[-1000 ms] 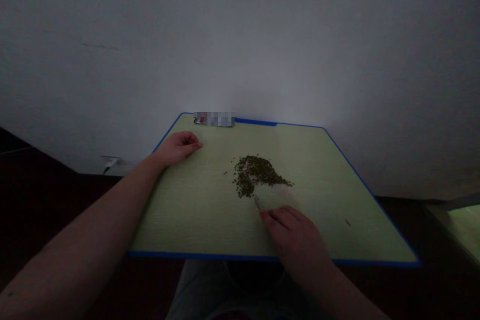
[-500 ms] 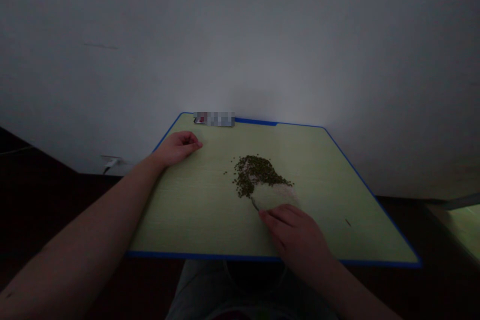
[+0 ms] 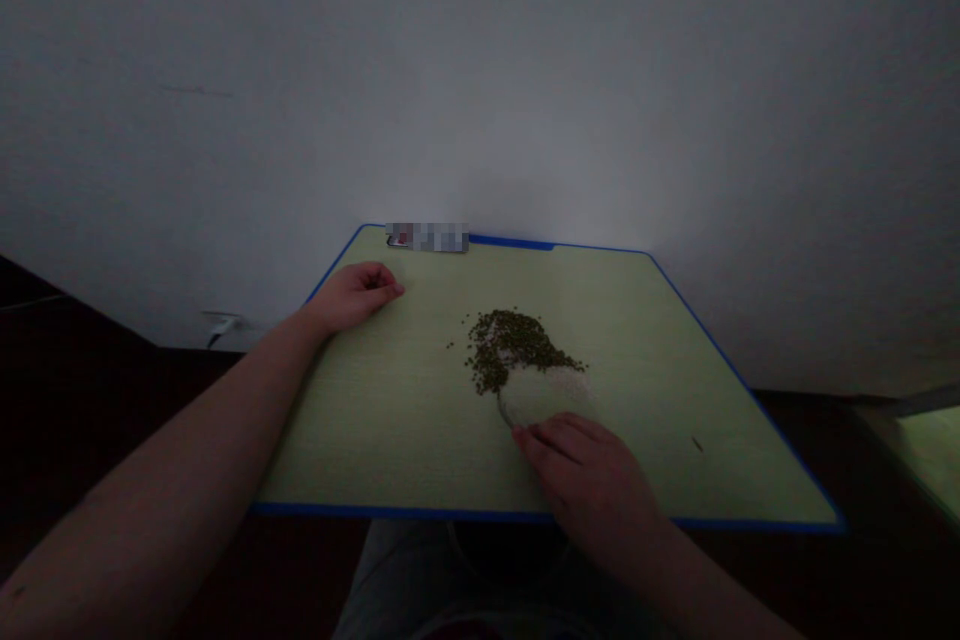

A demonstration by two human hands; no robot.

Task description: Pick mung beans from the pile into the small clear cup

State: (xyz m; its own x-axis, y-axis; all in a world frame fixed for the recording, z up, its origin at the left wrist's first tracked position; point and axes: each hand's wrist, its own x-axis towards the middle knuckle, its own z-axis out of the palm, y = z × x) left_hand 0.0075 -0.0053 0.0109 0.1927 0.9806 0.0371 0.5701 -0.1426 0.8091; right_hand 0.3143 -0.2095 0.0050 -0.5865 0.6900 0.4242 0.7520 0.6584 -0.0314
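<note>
Before a grey wall (image 3: 525,70), a pale green, blue-edged surface (image 3: 405,420) is seen, on which the left hand (image 3: 358,295) is rested near the left edge, fingers curled in, whether around anything cannot be told. Mid-surface, a heap of small dark green grains (image 3: 529,345) is spread, bordered on its near right side by a pale patch (image 3: 562,382). By the right hand (image 3: 589,465), at the near side, a slender curved object (image 3: 504,408) is pinched, its far tip set at the heap's near edge, while a brown sliver (image 3: 697,443) is seen farther right.
</note>
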